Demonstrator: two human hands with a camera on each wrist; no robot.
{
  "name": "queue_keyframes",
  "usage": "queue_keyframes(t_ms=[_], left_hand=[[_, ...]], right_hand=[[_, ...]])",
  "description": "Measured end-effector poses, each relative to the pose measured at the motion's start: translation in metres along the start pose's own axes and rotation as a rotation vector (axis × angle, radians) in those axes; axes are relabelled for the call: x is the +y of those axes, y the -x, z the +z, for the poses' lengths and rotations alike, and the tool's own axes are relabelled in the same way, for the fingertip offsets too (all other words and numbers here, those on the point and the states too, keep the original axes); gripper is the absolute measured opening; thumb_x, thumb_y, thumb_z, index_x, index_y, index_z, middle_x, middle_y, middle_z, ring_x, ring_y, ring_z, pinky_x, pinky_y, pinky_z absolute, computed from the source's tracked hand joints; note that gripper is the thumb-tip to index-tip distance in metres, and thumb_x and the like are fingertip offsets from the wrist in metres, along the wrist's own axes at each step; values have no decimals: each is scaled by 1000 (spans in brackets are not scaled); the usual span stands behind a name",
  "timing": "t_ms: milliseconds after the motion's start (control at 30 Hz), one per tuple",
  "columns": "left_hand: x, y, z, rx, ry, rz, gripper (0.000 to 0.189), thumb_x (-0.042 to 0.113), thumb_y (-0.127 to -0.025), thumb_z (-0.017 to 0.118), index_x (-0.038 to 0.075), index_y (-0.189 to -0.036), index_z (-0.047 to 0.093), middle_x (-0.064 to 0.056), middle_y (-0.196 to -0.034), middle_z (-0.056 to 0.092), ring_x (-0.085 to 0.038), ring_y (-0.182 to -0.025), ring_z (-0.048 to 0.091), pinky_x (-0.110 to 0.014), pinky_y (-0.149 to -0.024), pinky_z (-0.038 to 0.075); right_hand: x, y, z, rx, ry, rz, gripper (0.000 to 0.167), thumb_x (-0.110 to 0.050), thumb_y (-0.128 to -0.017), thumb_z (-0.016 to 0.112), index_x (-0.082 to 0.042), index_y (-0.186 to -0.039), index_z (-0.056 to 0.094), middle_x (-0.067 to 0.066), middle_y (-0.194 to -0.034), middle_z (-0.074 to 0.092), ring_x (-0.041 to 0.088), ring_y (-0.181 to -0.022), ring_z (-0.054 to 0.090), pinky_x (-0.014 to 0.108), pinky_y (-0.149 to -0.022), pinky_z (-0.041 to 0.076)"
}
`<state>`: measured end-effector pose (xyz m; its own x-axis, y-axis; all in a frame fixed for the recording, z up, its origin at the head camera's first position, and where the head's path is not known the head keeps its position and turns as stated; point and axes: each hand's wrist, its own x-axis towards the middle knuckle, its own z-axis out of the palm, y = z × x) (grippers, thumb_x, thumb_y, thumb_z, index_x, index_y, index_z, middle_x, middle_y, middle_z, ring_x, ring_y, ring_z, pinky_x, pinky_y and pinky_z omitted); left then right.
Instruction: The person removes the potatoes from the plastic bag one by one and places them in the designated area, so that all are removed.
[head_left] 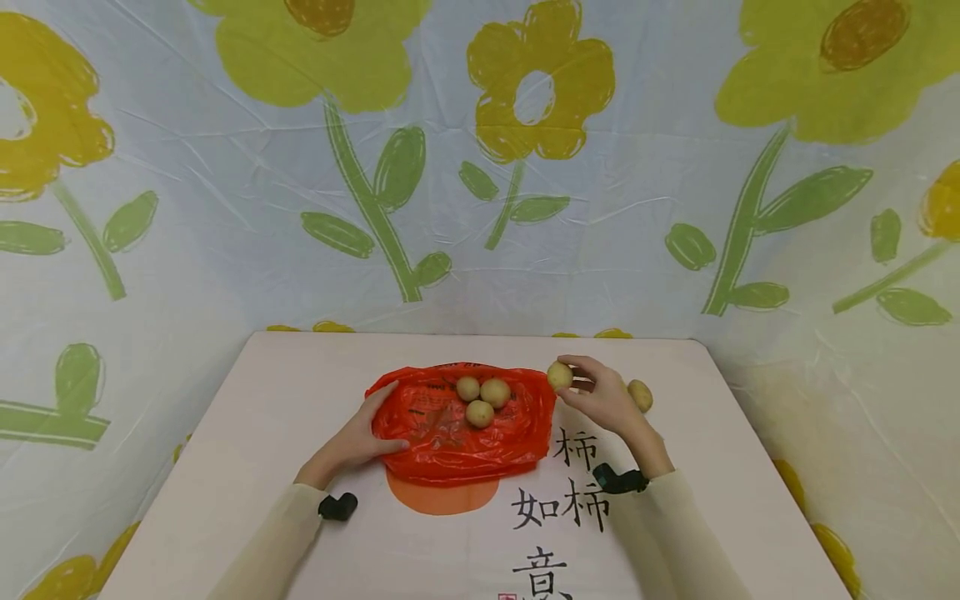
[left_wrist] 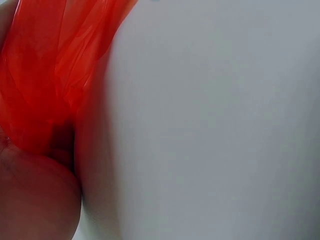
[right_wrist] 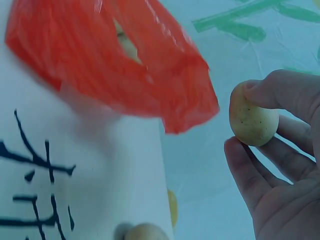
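Observation:
A red plastic bag (head_left: 435, 454) lies spread open on the table, with three small potatoes (head_left: 480, 414) together in its right half. My left hand (head_left: 360, 433) holds the bag at its left side, thumb over the front edge and fingers along the back left edge. In the left wrist view, red plastic (left_wrist: 40, 75) rises beside part of that hand. My right hand (head_left: 603, 402) pinches another potato (right_wrist: 253, 115) between thumb and fingers, just beyond the bag's right edge. One more potato (head_left: 640, 395) rests on the table to the right of this hand.
The pale table (head_left: 262, 400) carries black brush characters (head_left: 558, 504) and an orange printed shape (head_left: 442, 497) partly under the bag. A flower-patterned cloth (head_left: 600, 250) hangs behind the table and at both sides. Dark straps circle both wrists.

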<state>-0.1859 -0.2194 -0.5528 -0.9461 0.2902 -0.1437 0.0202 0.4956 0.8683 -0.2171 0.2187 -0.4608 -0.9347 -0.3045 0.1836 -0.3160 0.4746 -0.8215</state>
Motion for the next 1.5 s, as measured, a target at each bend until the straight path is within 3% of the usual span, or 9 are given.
queue_keyframes(t_ms=[367,700,833,1167,1500], left_hand=[[0,0,0,2,-15,-3,112,39,-81,86,24,-166,15,-13,-170,17,-44,-155,19,-68,-118,32],[1,1,0,0,-12,16,111,38,-80,86,23,-166,16,-13,-170,18,-44,-155,20,-68,-118,32],[-1,1,-1,0,-16,29,111,38,-81,86,23,-165,16,-13,-170,19,-44,-154,21,-67,-118,33],[1,1,-1,-5,-28,20,111,39,-82,85,23,-166,14,-13,-170,17,-44,-155,20,-67,-118,32],[2,2,-1,-2,-19,24,109,37,-83,85,22,-166,15,-14,-170,18,-45,-155,19,-67,-118,32]], right_hand=[[14,8,-15,15,6,37,52,-6,-91,78,-1,-139,60,23,-136,63,41,-115,68,39,-94,60],[25,17,-18,38,116,62,49,-10,-88,82,-2,-133,64,21,-131,66,38,-110,70,54,-95,58],[30,21,-18,34,110,46,47,-6,-87,81,1,-131,65,23,-131,65,38,-108,70,56,-95,57],[42,31,-14,21,90,43,45,-1,-86,80,4,-128,65,25,-127,63,38,-105,68,56,-93,58],[53,36,-9,6,97,56,43,1,-86,79,1,-127,67,17,-120,63,35,-107,67,48,-94,60]])
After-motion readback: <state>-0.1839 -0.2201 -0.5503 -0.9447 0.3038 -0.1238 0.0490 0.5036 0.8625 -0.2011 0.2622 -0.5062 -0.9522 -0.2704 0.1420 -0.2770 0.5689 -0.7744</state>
